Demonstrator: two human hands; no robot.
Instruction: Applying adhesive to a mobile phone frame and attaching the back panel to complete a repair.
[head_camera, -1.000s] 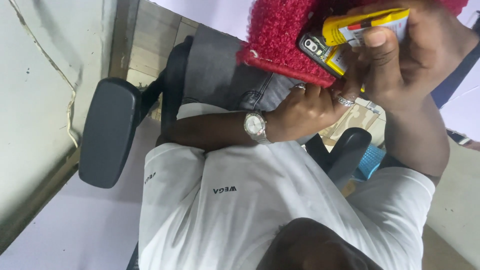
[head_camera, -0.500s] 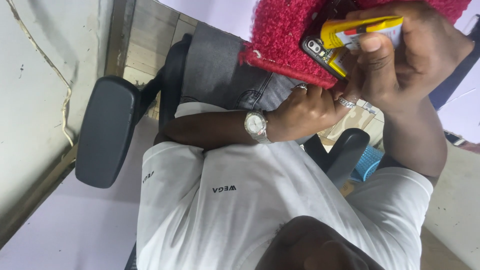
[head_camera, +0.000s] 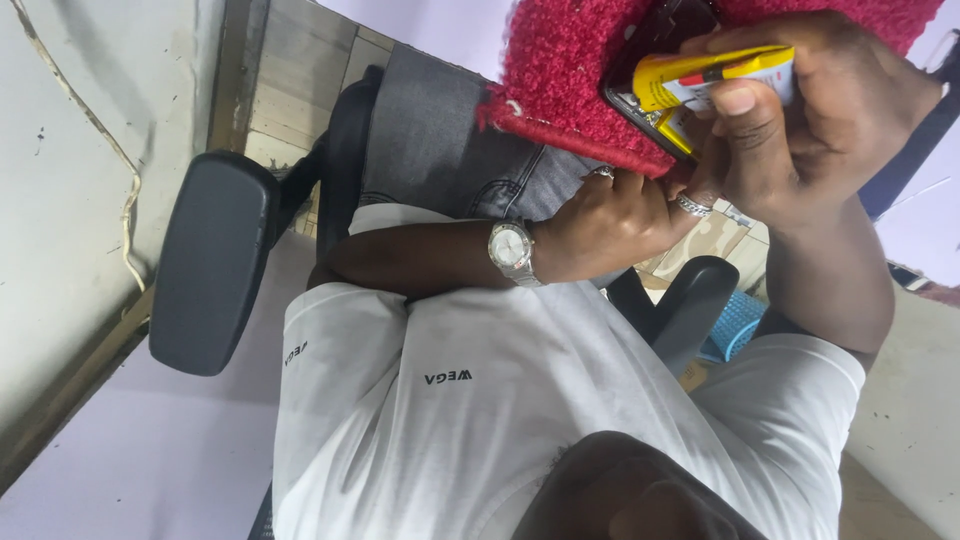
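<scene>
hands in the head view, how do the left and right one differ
The left hand wears a silver wristwatch; the right hand shows no watch. The left hand sits lower, curled under the dark phone; the right hand is higher, fingers pinching a yellow pack. Both are bare and close together.

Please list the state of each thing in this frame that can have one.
right hand: fingers closed on the yellow-and-white pack, thumb pressing it
yellow-and-white pack: held against the dark phone
dark phone: tilted, mostly hidden
left hand: curled below the phone, grip unclear
wristwatch: strapped on the left wrist
red fuzzy mat: lying over the grey jeans
</scene>
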